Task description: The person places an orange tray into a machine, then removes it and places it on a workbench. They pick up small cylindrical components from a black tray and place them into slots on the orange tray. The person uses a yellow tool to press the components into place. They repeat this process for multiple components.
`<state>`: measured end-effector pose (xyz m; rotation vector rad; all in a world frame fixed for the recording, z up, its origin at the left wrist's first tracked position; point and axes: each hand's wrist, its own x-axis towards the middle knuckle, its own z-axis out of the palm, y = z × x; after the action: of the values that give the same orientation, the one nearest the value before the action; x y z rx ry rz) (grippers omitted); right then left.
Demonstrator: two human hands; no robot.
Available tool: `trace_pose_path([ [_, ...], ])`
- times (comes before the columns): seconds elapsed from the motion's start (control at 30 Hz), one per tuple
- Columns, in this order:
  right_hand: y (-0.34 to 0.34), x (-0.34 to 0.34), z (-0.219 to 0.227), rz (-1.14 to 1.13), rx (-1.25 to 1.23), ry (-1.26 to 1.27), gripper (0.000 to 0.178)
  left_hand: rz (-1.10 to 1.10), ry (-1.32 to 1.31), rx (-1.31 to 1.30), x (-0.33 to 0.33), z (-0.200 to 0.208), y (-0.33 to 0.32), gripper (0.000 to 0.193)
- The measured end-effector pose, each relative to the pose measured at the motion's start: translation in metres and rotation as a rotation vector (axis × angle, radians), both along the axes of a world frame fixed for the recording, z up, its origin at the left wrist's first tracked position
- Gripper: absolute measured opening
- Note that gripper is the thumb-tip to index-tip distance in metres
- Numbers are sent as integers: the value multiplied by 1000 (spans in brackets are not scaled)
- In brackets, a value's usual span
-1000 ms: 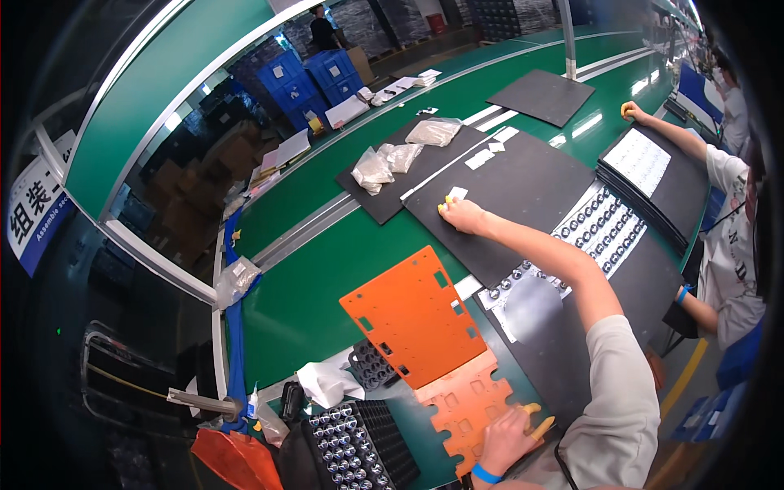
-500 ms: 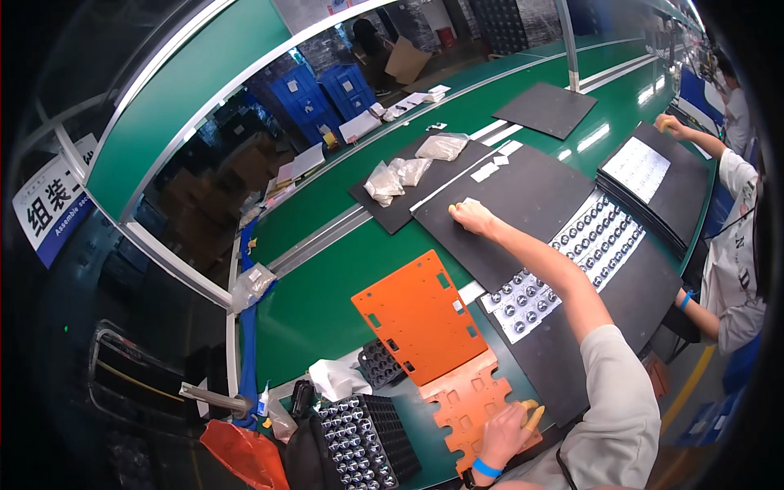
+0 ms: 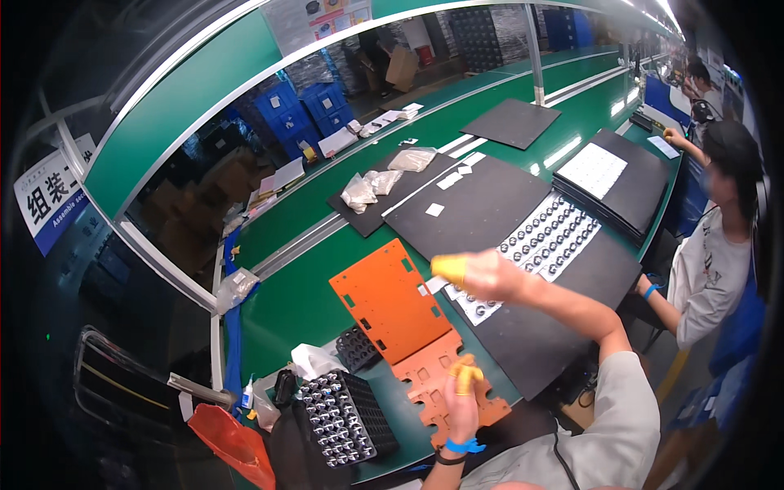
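My right hand (image 3: 488,276), blurred by motion and with yellow finger covers, is in the air over the near edge of the black mat (image 3: 498,196). Its fingers are bunched together; anything between them is hidden. My left hand (image 3: 462,396), also with yellow covers, is raised over the lighter orange cut-out piece (image 3: 426,398). Those fingers curl together, their contents too small to make out. A flat orange plate (image 3: 388,300) with slots adjoins that piece. On the mat lie several small white cards, one (image 3: 434,210) apart from the others.
A white sheet of shiny round parts (image 3: 551,237) lies to the right. A black tray of similar parts (image 3: 336,420) stands near left, beside an orange-red bag (image 3: 233,447). Clear bags (image 3: 377,186) lie further back. A co-worker (image 3: 710,237) stands at right, by stacked black mats (image 3: 629,184).
My right hand has drawn back toward me from the black mat, uncovering a white card there. My left hand has lifted and its fingers have turned upward. The whole view has shifted.
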<state>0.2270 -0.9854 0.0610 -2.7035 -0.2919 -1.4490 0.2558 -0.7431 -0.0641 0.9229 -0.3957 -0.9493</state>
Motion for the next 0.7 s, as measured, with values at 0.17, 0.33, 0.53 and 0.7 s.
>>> trace_pose_path([
  [0.17,97,-49,-16,142,-201,412,32,-233,780,-296,11,45,1,59],
  [0.33,111,-55,-47,-18,-100,563,27,-337,1035,-336,18,16,-6,41],
  [0.53,68,-45,-36,208,132,608,42,-156,1001,-115,25,1,-13,40],
  [0.7,-74,33,-36,-247,389,227,28,34,1046,50,29,23,10,41],
])
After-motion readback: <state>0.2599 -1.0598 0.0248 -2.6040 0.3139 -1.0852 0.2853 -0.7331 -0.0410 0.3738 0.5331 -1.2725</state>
